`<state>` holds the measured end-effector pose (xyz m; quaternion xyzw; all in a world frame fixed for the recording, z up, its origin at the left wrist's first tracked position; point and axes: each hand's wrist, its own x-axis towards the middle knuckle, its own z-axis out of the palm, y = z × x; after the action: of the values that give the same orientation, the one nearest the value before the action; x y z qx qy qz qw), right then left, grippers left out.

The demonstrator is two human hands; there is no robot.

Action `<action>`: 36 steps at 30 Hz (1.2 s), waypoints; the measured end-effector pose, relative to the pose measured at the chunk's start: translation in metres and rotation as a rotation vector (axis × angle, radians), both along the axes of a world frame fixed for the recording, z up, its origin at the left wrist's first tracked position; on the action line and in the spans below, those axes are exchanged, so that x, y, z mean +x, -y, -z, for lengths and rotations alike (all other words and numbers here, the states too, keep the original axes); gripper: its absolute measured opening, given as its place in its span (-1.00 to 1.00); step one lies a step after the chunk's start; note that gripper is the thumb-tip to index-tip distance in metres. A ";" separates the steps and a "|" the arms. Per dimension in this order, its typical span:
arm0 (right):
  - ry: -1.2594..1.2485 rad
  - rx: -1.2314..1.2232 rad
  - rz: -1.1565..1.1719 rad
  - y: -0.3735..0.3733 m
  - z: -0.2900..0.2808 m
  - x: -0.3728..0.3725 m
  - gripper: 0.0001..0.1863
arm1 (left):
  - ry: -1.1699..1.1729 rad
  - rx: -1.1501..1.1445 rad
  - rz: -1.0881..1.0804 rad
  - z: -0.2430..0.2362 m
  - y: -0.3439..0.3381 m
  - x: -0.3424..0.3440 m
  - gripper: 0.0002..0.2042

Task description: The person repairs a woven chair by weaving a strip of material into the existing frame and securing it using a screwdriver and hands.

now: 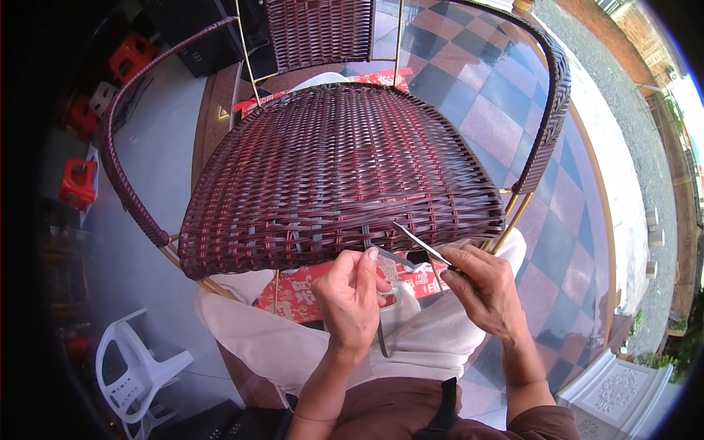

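Note:
A dark red-brown woven chair seat (330, 161) stands before me, its front edge just above my hands. My left hand (350, 297) pinches a flat grey weaving strip (392, 256) between thumb and fingers. One end of the strip runs toward my right hand, and a tail hangs below the left. My right hand (484, 287) is closed around a slim, pointed metal tool (422, 242), its tip angled up-left at the seat's front edge. The tool's handle is mostly hidden in the fingers. Loose grey strands show in the weave near the tip.
Curved woven armrests (555, 95) rise on both sides, with a woven backrest (320, 29) behind. Red printed paper (293, 297) lies beneath the chair, between my legs. A white plastic chair (136, 367) is at lower left; red stools (78, 183) stand farther left. Checkered tiles (506, 125) cover the floor rightward.

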<state>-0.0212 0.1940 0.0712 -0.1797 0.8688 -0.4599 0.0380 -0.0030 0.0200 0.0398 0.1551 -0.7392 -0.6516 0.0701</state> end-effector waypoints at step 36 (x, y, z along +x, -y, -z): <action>-0.006 0.599 -0.221 0.022 -0.057 -0.011 -0.75 | -0.027 0.018 0.025 0.000 0.007 -0.002 -0.75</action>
<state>-0.0322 0.1718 0.1283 -0.2554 0.9408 -0.1762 0.1365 -0.0047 0.0127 0.0398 0.1375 -0.7343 -0.6610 0.0707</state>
